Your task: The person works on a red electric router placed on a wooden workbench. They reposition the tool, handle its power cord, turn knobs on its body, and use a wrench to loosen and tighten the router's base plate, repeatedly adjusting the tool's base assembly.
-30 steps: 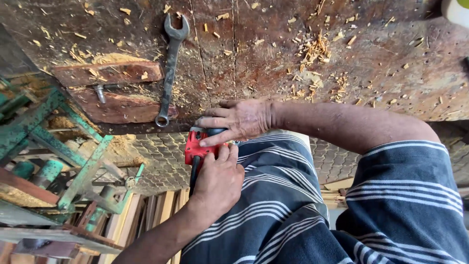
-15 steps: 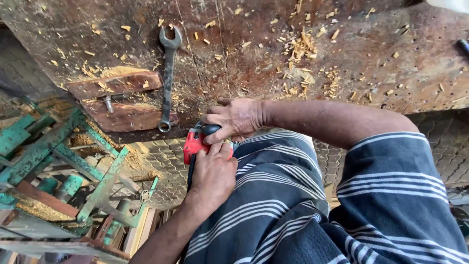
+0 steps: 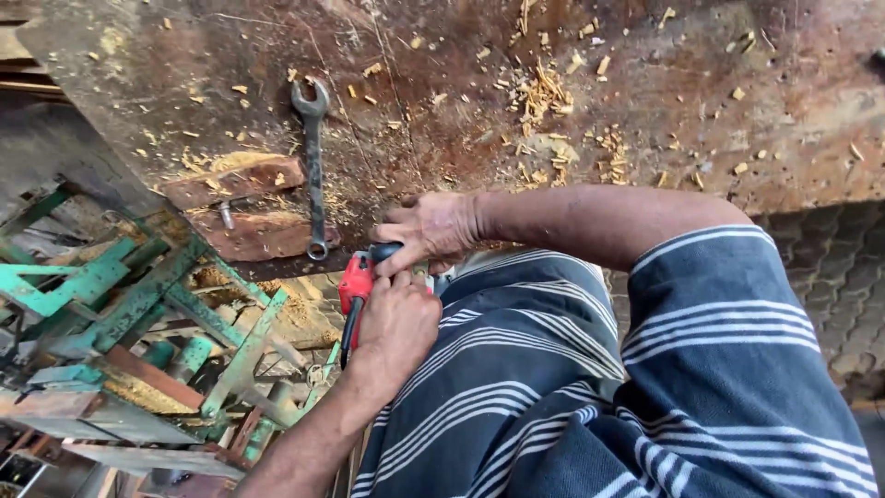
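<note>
A red power tool [image 3: 356, 281] with a black cord sits at the near edge of the bench [image 3: 701, 120], just in front of the person's striped shirt [image 3: 572, 387]. Both hands are on it. The right hand [image 3: 431, 231] is curled over its dark top end, fingers clenched around that part. The left hand [image 3: 398, 325] grips it from below, closed around the body, so most of the tool is covered and only the red casing and a short length of cord show; what kind of tool it is cannot be told for sure.

Just left of the hands a long combination spanner [image 3: 314, 166] lies on the bench, open end away from the person, ring end near the edge. Beside it rest two reddish wooden blocks [image 3: 241, 207] with a metal bolt [image 3: 226, 215] between them.

The bench top is a rusty, stained brown sheet, strewn with pale wood chips [image 3: 544, 92] and sawdust, thickest beyond the right forearm. Its far corners run out of view.

Below the bench on the left stands a green-painted metal frame [image 3: 138, 304], worn and dusted with sawdust, its lower parts tangled and hard to make out. On the right, patterned paving blocks [image 3: 843, 286] show on the ground
</note>
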